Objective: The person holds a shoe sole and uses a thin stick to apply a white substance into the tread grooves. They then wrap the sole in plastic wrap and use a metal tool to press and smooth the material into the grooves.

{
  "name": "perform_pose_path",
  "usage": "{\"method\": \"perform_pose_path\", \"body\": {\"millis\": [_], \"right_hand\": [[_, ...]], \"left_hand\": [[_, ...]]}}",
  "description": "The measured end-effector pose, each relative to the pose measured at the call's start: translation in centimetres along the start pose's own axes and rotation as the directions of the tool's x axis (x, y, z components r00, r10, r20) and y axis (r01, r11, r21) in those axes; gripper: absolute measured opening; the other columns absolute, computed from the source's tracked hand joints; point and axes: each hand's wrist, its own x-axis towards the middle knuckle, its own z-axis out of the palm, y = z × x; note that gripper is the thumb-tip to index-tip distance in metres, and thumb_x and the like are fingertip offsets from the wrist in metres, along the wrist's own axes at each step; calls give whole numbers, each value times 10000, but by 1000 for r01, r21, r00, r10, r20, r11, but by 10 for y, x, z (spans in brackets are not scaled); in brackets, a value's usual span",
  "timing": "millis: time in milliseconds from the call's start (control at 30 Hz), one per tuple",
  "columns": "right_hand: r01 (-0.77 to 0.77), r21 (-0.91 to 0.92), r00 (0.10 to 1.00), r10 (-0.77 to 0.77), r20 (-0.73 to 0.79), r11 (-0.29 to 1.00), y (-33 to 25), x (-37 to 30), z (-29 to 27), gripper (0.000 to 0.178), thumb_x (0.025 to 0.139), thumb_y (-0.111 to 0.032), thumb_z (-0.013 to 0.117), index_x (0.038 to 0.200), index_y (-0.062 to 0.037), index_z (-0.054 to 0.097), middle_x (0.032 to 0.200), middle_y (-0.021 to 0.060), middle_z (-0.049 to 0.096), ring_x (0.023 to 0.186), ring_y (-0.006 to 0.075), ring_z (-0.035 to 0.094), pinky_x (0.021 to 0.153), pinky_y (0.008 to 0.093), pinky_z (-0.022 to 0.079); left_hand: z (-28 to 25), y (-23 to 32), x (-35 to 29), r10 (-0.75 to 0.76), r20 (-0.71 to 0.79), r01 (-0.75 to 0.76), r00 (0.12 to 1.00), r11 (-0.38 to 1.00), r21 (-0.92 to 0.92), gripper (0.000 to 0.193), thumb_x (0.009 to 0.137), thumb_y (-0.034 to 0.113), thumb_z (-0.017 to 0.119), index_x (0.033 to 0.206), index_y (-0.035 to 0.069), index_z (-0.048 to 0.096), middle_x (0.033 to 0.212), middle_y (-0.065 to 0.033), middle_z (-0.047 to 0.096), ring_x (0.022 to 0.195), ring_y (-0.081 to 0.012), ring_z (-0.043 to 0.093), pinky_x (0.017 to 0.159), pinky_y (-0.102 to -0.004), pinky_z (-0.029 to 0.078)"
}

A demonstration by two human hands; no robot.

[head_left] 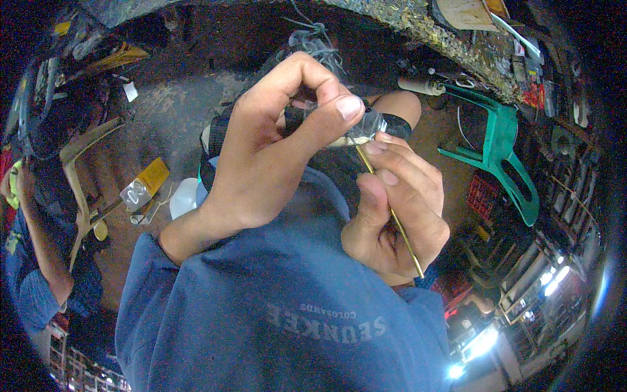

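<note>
My left hand (pixel 261 157) is raised in front of my chest, thumb and forefinger pinched together on a small piece of clear plastic (pixel 373 124). Between the fingers and thumb of my right hand (pixel 408 196) runs a thin brass-coloured rod (pixel 408 243). The rod slants up and to the left. Its narrow, darker tip reaches the lower edge of the plastic, just under my left thumb. Whether the tip enters or only touches the plastic, I cannot tell. Part of the plastic is hidden behind my left thumb and fingers.
A green plastic chair (pixel 499 140) is at the right, with a red crate (pixel 482 196) beside it. A gritty ledge (pixel 418 29) crosses the top. On the floor at left lies a yellow-and-clear package (pixel 147 186). Another person's arm (pixel 49 242) shows at far left.
</note>
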Motion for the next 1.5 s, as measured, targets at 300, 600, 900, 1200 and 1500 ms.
{"method": "perform_pose_path", "body": {"millis": [300, 600, 900, 1200, 1500], "right_hand": [[-41, -61, 998, 44, 48, 997, -5, 2, 0, 246, 853, 23, 724, 1012, 35, 537, 914, 239, 696, 854, 345, 704, 772, 459, 609], [15, -24, 1000, -15, -22, 1000, 0, 1, 3, 343, 720, 5, 844, 975, 44, 619, 845, 208, 708, 780, 345, 718, 675, 450, 637], [-37, -70, 997, 42, 68, 997, -6, 6, -3, 287, 793, -3, 780, 991, 45, 578, 857, 227, 704, 785, 341, 713, 725, 457, 622], [-55, -15, 993, 57, 101, 998, -3, 2, -7, 181, 977, -53, 610, 1040, 58, 481, 907, 280, 684, 859, 355, 713, 809, 454, 602], [-40, 139, 998, 35, 43, 990, 11, 3, -13, 193, 981, -96, 623, 1061, 31, 501, 893, 257, 690, 846, 353, 712, 802, 461, 602]], "left_hand": [[1, -1, -1, -18, -10, 18, 1000, 999, -35, 133, 961, 168, 647, 984, 59, 574, 1037, -115, 691, 995, -156, 631, 924, -303, 475], [1, 0, -2, -43, 12, 43, 999, 999, -24, 164, 973, 204, 636, 991, 58, 564, 1049, -117, 685, 1011, -152, 618, 933, -306, 464], [1, 1, -2, -34, 6, 34, 999, 999, 0, 169, 981, 215, 612, 976, 50, 577, 1035, -112, 683, 996, -156, 617, 924, -310, 466], [0, 3, 1, 29, -10, -29, 1000, 1000, -3, 314, 1010, 309, 499, 944, 23, 610, 1006, -116, 670, 970, -167, 602, 916, -308, 437], [-6, 3, 1, 71, -3, -71, 997, 997, 8, 313, 1017, 329, 458, 923, 42, 540, 995, -166, 656, 975, -201, 587, 936, -329, 421]]}}
